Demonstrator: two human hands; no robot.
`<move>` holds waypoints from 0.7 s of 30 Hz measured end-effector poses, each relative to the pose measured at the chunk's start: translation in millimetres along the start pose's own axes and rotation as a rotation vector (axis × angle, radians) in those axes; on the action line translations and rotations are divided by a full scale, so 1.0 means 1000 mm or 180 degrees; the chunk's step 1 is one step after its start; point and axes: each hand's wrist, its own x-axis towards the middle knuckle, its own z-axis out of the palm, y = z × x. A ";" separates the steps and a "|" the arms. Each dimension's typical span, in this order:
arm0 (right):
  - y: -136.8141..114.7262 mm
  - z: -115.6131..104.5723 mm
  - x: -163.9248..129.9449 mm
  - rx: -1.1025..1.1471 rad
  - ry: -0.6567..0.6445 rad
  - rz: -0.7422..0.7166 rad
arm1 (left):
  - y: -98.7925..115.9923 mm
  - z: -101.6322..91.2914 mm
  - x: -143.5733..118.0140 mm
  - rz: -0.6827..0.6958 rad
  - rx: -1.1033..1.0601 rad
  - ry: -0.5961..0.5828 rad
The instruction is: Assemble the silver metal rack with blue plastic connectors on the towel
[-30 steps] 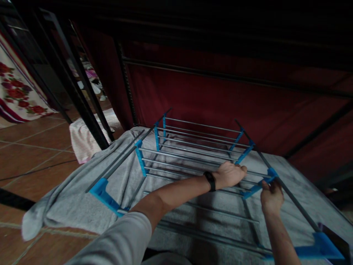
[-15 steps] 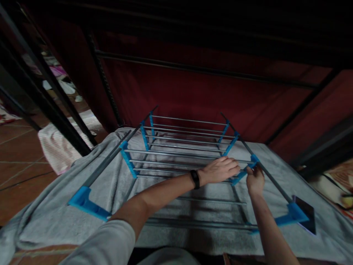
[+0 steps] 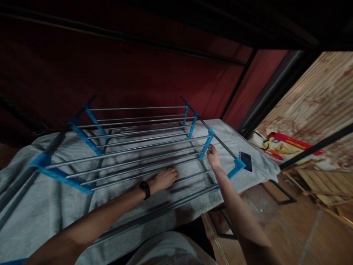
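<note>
A shoe-rack-like frame of grey metal tubes and blue plastic brackets lies on a grey blanket. My left hand, with a black band on the wrist, is low over the near part of the frame. Its fingers curl down onto a thin metal rod that runs out to the right. My right hand is at the right side, its bent fingers against a blue bracket that carries several rod ends. The fingertips are partly hidden there. Across from it, another blue bracket holds the rods' left ends.
A dark phone-like device lies on the blanket at the right. Behind the frame hangs dark red cloth between black posts. Beyond the right post are a red and yellow box and wooden slats near the tiled floor.
The view has swung right. My left hand has left the right bracket and moved left and nearer, down to the thin rod. My right hand stays by the same bracket.
</note>
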 end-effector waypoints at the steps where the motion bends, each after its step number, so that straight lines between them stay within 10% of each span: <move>1: 0.005 -0.001 -0.007 -0.0063 0.0012 0.0158 | -0.001 0.003 -0.003 -0.0079 -0.0239 -0.0066; 8: 0.031 -0.016 -0.065 -0.0199 -0.0356 0.0341 | 0.011 0.015 -0.015 -0.0471 -0.0963 -0.0276; 21: -0.004 -0.036 -0.147 -0.1042 -0.0632 -0.1247 | 0.006 0.004 -0.017 -0.0797 -0.1756 -0.0014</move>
